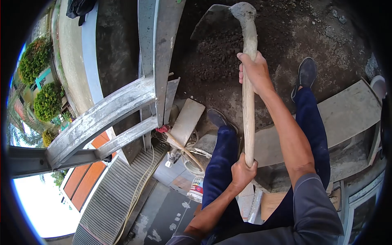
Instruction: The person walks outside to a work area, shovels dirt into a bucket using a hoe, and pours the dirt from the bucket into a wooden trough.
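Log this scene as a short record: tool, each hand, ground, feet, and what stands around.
Tool: hoe with a pale wooden handle
Left hand: closed round the handle near its end, by the knees
Right hand: closed round the handle just below the head of the hoe
Blade: over or on dark loose soil; contact cannot be told
Feet: two dark shoes, left and right, set apart
Left side: grey metal frame, shrubs beyond
Near left leg: white bucket with a printed label
Right side: long grey board

Hoe [248, 118] over soil [286, 36] ahead, metal frame [102, 104] at left, bushes [48, 102] beyond it, bucket [196, 190] left of legs [220, 167]
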`<state>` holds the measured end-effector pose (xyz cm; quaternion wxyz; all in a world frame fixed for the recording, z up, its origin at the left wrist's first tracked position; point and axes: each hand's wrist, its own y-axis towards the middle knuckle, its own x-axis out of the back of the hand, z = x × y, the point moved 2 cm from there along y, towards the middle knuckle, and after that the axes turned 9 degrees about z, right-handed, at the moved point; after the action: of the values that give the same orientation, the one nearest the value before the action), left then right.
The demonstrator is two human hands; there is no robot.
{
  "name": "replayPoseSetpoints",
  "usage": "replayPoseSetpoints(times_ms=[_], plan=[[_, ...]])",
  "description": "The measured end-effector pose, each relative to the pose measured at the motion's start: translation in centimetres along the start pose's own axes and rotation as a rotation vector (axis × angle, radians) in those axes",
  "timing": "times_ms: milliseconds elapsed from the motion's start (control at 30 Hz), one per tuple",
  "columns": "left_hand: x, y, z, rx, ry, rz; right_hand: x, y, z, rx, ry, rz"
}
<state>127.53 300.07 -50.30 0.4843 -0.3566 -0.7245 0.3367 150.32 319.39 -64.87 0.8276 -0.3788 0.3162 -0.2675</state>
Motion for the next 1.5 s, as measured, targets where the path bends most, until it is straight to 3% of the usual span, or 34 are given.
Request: replayPoseSetpoints(times_ms=[233,600,933,1067,1200,1500], plan=[[6.3,3.9,-0.5,-0.073,0.144,-0.032,-1.0,1.7,3.9,0.151,0.149,-0.071],[6.7,-1.5,0.7,-0.137,0.257,0.039,1.3,-4.8,3.4,0.121,0.272,-0.161],[7.8,-1.9,-4.4,-0.188,0.339,0.056,5.0,-5.5,6.7,0.157,0.391,-0.162],[10.4,-2.5,-10.1,-0.115,0.317,0.134,5.8,-4.1,5.6,-0.010,0.382,-0.175],[10.3,-1.9,-10.7,-0.049,0.331,0.227,7.4,-2.0,1.8,-0.143,0.402,-0.206],[10.7,-1.9,-12.7,-0.004,0.435,0.339,9.0,-2.1,0.6,-0.186,0.488,-0.246]])
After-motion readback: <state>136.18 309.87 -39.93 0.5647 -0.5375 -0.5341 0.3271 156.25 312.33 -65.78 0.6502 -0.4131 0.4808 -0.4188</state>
